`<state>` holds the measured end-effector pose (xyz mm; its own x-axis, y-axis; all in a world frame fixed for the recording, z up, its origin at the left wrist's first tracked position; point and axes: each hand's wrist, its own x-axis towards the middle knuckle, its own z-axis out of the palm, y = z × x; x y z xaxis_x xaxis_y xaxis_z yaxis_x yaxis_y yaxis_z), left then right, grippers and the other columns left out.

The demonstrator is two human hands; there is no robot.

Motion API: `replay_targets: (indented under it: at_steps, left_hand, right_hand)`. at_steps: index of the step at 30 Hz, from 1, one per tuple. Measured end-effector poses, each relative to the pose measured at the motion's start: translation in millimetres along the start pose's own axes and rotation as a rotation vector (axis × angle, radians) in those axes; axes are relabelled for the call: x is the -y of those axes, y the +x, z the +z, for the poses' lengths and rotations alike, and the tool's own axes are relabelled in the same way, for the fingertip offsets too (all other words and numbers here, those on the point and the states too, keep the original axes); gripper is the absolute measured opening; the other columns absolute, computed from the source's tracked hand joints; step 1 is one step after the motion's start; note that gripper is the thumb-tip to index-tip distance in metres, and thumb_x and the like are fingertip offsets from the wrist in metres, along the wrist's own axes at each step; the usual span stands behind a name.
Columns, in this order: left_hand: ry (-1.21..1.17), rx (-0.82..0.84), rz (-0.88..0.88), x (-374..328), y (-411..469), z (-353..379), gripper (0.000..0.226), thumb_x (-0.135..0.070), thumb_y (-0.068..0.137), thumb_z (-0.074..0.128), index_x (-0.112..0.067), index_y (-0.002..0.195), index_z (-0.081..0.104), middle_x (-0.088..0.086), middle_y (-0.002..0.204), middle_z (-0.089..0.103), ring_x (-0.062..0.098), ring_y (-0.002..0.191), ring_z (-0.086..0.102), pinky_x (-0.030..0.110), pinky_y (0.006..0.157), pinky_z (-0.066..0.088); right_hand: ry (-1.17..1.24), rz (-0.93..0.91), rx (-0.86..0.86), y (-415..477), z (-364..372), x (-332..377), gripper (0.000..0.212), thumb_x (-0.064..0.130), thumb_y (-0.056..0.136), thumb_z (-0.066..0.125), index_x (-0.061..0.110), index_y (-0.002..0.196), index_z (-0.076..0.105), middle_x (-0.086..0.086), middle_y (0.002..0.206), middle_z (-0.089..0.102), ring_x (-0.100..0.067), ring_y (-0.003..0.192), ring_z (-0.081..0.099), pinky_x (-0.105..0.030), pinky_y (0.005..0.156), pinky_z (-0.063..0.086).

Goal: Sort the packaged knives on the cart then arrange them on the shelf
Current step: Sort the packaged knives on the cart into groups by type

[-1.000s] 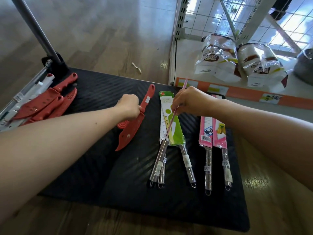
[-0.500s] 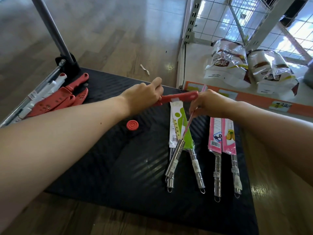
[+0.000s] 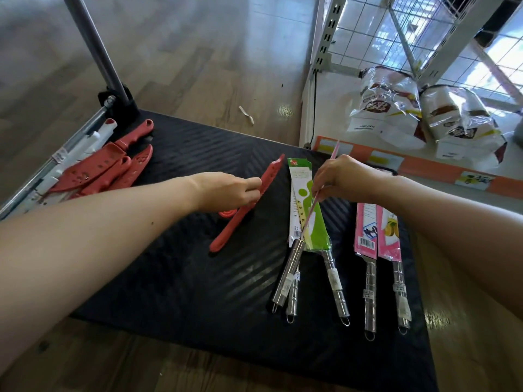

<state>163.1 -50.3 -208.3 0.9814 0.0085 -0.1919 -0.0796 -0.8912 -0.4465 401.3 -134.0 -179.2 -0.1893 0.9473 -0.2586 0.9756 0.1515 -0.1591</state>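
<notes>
My left hand [image 3: 226,190] pinches a red sheathed knife [image 3: 246,206] near its middle; the knife slants over the black cart deck [image 3: 181,278], handle end toward me. My right hand [image 3: 343,178] grips a pink-sleeved steel knife [image 3: 291,267] held edge-on and tilted above the green-sleeved knives [image 3: 311,216]. Two pink-packaged knives [image 3: 376,236] lie side by side at the right. A pile of red and white sheathed knives [image 3: 96,171] sits at the deck's far left.
A small red disc [image 3: 226,214] lies on the deck under my left hand. The cart's handle post [image 3: 96,52] rises at the back left. A low white shelf [image 3: 334,114] with two snack bags [image 3: 387,106] stands behind the cart at the right.
My left hand has turned the red knife from lying crosswise near my right hand to slanting with its handle toward me, and lowered it toward the deck. My right hand has barely moved.
</notes>
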Motion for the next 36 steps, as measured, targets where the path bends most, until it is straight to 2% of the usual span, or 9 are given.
replay_targets:
  at_steps: [2,4,9,12,14,25,28,30,36]
  left_hand:
    - [-0.091,0.085,-0.078,0,6,9,0.033,-0.024,0.09,0.055,-0.007,0.118,0.055,0.006,0.116,0.053,0.015,0.084,0.066,0.018,0.064,0.051]
    - [-0.205,0.283,-0.164,-1,10,6,0.044,-0.034,0.1,0.033,-0.009,0.136,0.036,0.006,0.139,0.034,0.022,0.119,0.051,0.03,0.094,0.048]
    - [-0.362,0.351,-0.268,-4,2,7,0.066,-0.058,0.091,0.03,-0.029,0.148,0.012,-0.006,0.158,0.007,0.017,0.145,0.011,0.036,0.106,0.038]
    - [-0.418,0.474,-0.316,-10,-1,8,0.073,-0.065,0.089,0.023,-0.034,0.147,-0.008,-0.009,0.157,-0.013,0.014,0.146,-0.011,0.043,0.116,0.016]
    - [-0.491,0.487,-0.352,-14,-1,10,0.073,-0.064,0.09,0.021,-0.034,0.146,-0.014,-0.009,0.156,-0.019,0.013,0.145,-0.013,0.045,0.117,0.01]
    - [-0.683,0.325,-0.482,-17,29,-2,0.066,-0.064,0.09,0.015,-0.038,0.146,-0.008,-0.012,0.157,-0.011,0.016,0.145,-0.014,0.043,0.116,0.004]
    - [-0.714,0.268,-0.491,-19,48,-8,0.067,-0.065,0.089,0.014,-0.038,0.146,-0.006,-0.012,0.157,-0.01,0.016,0.145,-0.013,0.045,0.115,0.003]
    - [-0.73,0.251,-0.495,-21,60,-11,0.066,-0.064,0.089,0.014,-0.038,0.147,-0.004,-0.012,0.158,-0.009,0.016,0.146,-0.011,0.045,0.115,0.004]
    - [-0.744,0.255,-0.459,-26,85,-12,0.063,-0.061,0.092,0.017,-0.038,0.147,-0.005,-0.014,0.157,-0.008,0.013,0.145,-0.013,0.045,0.115,0.002]
  right_hand:
    - [-0.009,-0.024,0.014,4,1,3,0.019,0.015,0.083,0.068,0.012,0.101,0.074,-0.004,0.108,0.07,-0.019,0.104,0.061,-0.033,0.099,0.045]
    - [-0.01,-0.032,0.021,6,2,6,0.02,0.015,0.084,0.067,0.012,0.102,0.073,-0.004,0.109,0.069,-0.018,0.105,0.061,-0.032,0.1,0.044]
    - [-0.009,-0.042,0.018,10,3,10,0.019,0.016,0.085,0.066,0.014,0.102,0.073,-0.002,0.11,0.069,-0.015,0.104,0.06,-0.028,0.098,0.045]
    - [-0.006,-0.035,0.02,11,1,11,0.019,0.016,0.085,0.066,0.014,0.103,0.073,-0.002,0.112,0.069,-0.015,0.105,0.06,-0.029,0.098,0.045]
    - [-0.007,-0.044,0.02,11,2,12,0.019,0.016,0.085,0.066,0.014,0.102,0.073,-0.002,0.111,0.069,-0.015,0.104,0.061,-0.029,0.097,0.046]
    - [0.003,-0.087,-0.079,-14,-8,-6,0.014,0.012,0.08,0.07,0.009,0.092,0.076,-0.007,0.099,0.072,-0.021,0.098,0.062,-0.036,0.094,0.048]
    - [-0.021,-0.08,-0.079,-30,-14,-21,0.012,0.013,0.081,0.069,0.011,0.091,0.076,-0.005,0.098,0.071,-0.017,0.093,0.062,-0.027,0.088,0.046]
    - [-0.036,-0.047,-0.051,-41,-16,-33,0.014,0.015,0.082,0.068,0.012,0.094,0.075,-0.004,0.102,0.07,-0.015,0.096,0.061,-0.024,0.088,0.043]
    - [-0.091,0.014,0.127,-60,-3,-62,0.018,0.02,0.083,0.067,0.017,0.1,0.074,0.0,0.108,0.068,-0.016,0.102,0.06,-0.037,0.095,0.047]
